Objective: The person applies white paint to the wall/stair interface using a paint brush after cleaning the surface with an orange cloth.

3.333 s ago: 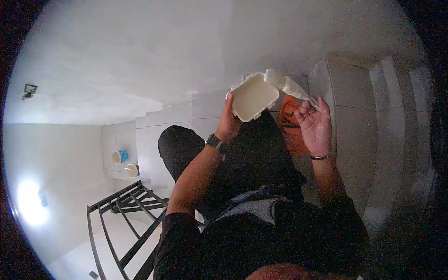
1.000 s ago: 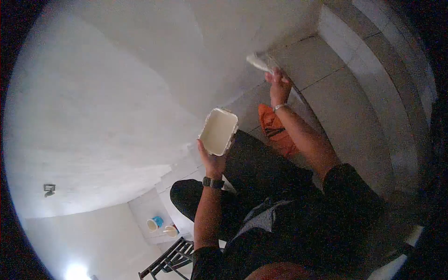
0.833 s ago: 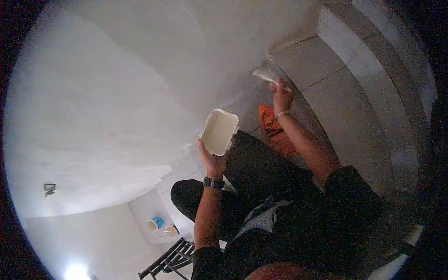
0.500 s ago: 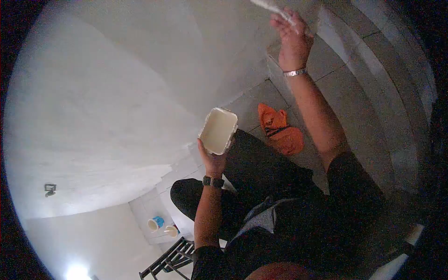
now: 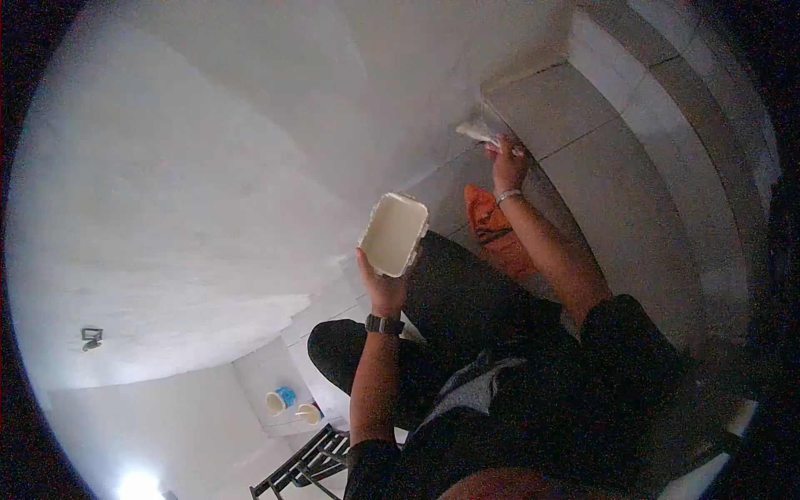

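The left hand is closed under a white rectangular tray, holding it tilted at chest height with pale filler or paint inside. The right hand grips a white-coated brush or applicator, pressing its tip where the white wall meets the grey tiled steps. The wall beside it already looks evenly white; how much of that joint is coated I cannot tell, so the edge work seems to be under way. An orange cloth lies on the step near the right wrist. Two small buckets stand far below.
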The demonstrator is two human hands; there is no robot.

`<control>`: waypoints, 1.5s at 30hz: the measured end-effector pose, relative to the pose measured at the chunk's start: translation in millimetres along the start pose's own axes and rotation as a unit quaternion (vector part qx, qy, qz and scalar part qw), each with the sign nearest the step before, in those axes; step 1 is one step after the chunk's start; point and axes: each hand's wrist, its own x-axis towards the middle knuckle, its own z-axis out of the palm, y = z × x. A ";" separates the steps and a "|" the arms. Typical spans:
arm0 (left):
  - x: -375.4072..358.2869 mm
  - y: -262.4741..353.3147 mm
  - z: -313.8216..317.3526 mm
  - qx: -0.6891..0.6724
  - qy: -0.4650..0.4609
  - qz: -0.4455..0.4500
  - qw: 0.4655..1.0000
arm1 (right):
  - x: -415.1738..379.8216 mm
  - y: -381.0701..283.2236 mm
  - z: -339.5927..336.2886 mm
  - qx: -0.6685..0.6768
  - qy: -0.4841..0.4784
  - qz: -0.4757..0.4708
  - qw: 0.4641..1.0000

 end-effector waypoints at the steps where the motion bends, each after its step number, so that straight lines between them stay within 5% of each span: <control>1: -2.7 2.1 5.5 0.005 0.017 -0.004 1.000 | -1.9 -12.7 3.1 0.040 0.029 0.007 0.999; 4: 0.4 -1.1 -5.2 -0.003 0.025 -0.015 1.000 | 13.3 -50.7 16.5 0.135 0.022 -0.068 0.988; 6: 3.6 -3.5 -10.9 -0.016 0.013 -0.023 1.000 | 32.4 -94.1 28.0 -0.098 0.014 -0.192 0.976; 9: 5.4 -4.9 -13.4 -0.047 -0.002 -0.018 0.999 | 18.4 -183.3 45.5 0.046 0.001 -0.182 0.982; 11: 5.1 -3.6 -11.9 -0.026 -0.024 -0.013 0.999 | 23.7 -204.1 50.4 0.249 -0.070 -0.286 0.923; 15: -3.6 -2.1 6.8 0.125 0.017 0.045 0.991 | 16.5 -192.8 44.8 0.262 -0.058 -0.264 0.926; 17: -0.6 -3.0 -4.5 -0.024 0.001 -0.021 1.000 | 10.8 -146.8 38.0 0.142 -0.034 -0.191 0.971; 21: 1.6 -5.0 -9.4 0.030 0.013 0.002 0.999 | 3.9 -55.9 8.6 -0.005 0.000 -0.072 0.997; 24: 1.5 -4.3 -8.1 -0.033 0.001 -0.009 0.999 | 4.5 -9.4 -8.2 0.034 0.006 -0.017 0.999; 27: 2.0 -4.3 -8.3 0.000 0.001 -0.007 1.000 | 10.8 -18.8 -1.2 0.018 0.009 -0.054 0.998; 29: 2.4 -4.0 -10.8 -0.045 -0.015 -0.023 0.999 | 24.2 -50.5 15.0 -0.087 -0.030 -0.271 0.958; 31: 1.8 -4.2 -11.0 -0.050 -0.010 -0.028 0.998 | 4.3 -128.2 42.8 0.164 -0.049 -0.120 0.978; 36: 1.4 -6.0 -11.5 -0.047 -0.006 -0.020 0.999 | -6.6 -202.0 62.1 0.219 -0.089 -0.256 0.937; 40: -0.4 -3.5 -5.1 -0.050 -0.008 -0.026 0.998 | -8.3 -155.1 55.1 0.137 -0.038 -0.268 0.953; 45: -2.1 -3.4 -2.5 -0.037 0.005 -0.018 0.999 | -4.2 -41.1 18.1 0.025 -0.038 -0.126 0.991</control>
